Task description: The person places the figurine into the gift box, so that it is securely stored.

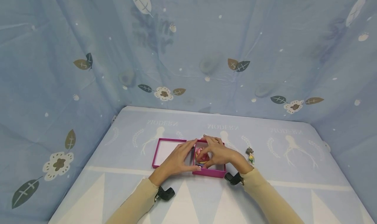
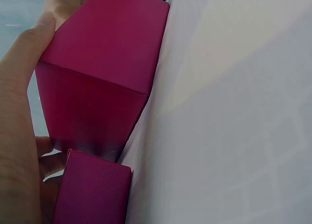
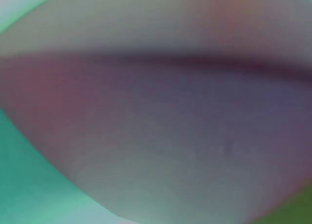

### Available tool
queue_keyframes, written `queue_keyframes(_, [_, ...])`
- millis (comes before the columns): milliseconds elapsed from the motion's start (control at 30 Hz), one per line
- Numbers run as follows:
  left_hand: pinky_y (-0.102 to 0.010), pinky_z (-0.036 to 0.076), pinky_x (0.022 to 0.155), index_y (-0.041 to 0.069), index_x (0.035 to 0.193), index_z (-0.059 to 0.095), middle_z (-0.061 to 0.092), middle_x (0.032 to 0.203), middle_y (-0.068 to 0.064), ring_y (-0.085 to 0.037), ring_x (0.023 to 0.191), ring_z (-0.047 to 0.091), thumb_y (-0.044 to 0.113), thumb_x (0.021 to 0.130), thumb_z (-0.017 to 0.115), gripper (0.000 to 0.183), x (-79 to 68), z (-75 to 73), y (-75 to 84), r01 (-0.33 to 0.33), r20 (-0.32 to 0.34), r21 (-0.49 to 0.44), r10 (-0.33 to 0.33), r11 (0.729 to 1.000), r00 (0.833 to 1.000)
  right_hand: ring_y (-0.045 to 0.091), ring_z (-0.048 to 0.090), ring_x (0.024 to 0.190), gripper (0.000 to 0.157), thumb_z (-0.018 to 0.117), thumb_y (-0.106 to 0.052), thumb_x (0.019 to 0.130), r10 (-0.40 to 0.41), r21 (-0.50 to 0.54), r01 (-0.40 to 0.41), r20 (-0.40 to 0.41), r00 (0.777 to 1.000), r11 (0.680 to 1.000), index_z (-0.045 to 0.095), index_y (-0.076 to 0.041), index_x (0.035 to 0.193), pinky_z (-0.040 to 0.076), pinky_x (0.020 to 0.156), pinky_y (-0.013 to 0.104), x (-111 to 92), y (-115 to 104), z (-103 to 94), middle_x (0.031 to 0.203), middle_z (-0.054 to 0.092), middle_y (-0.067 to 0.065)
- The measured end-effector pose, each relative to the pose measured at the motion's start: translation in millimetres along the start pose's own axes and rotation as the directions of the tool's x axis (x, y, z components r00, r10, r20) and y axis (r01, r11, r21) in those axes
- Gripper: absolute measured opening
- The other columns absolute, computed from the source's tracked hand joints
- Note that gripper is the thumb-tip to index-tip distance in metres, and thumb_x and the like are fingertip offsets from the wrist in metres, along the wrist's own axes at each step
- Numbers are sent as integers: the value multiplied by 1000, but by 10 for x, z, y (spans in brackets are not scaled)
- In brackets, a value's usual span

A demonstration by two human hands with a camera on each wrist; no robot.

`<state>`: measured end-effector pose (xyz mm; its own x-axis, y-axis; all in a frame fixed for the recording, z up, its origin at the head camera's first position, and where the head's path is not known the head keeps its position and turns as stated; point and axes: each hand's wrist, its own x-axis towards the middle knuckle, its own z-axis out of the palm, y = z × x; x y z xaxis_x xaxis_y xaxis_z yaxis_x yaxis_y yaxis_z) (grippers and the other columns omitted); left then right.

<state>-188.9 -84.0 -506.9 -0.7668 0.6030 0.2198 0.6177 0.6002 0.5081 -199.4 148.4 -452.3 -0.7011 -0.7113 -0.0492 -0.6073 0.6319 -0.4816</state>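
A magenta open box (image 1: 209, 173) stands on the table, with a pink figurine (image 1: 202, 153) inside at its left. My right hand (image 1: 218, 153) reaches into the box from the right, thumb and index finger curled round the pink figurine. Something small and blue (image 1: 199, 165) shows below it, partly hidden. My left hand (image 1: 176, 160) holds the box's left side, thumb at the front corner and fingers toward the back. In the left wrist view the thumb lies along the edge of the magenta box (image 2: 102, 43). The right wrist view is too blurred to make things out.
Left of the box lies a second shallow magenta tray or lid (image 1: 169, 148) with a white inside, partly behind my left hand. A small figurine in green and yellow (image 1: 250, 157) lies to the right. Patterned blue cloth (image 1: 188, 47) hangs behind the table.
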Motion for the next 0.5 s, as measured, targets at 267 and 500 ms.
queue_keyframes(267, [-50, 34, 114, 19, 158, 21, 35, 158, -3, -27, 140, 39, 71, 76, 67, 107, -6, 25, -19, -21, -18, -1, 21, 1000, 1000, 33, 25, 141, 39, 87, -31, 71, -101, 75, 112, -136, 985, 991, 76, -26, 107, 16, 105, 66, -139, 114, -180, 148, 38, 13])
queue_keyframes(500, [-49, 34, 115, 24, 158, 18, 32, 159, 0, -26, 141, 38, 76, 74, 64, 108, -11, 5, -5, 16, 0, -7, -16, 1000, 1000, 39, 18, 144, 36, 86, -26, 73, -27, 97, 51, -231, 972, 994, 75, -34, 106, 17, 106, 67, -435, 222, -371, 148, 37, 12])
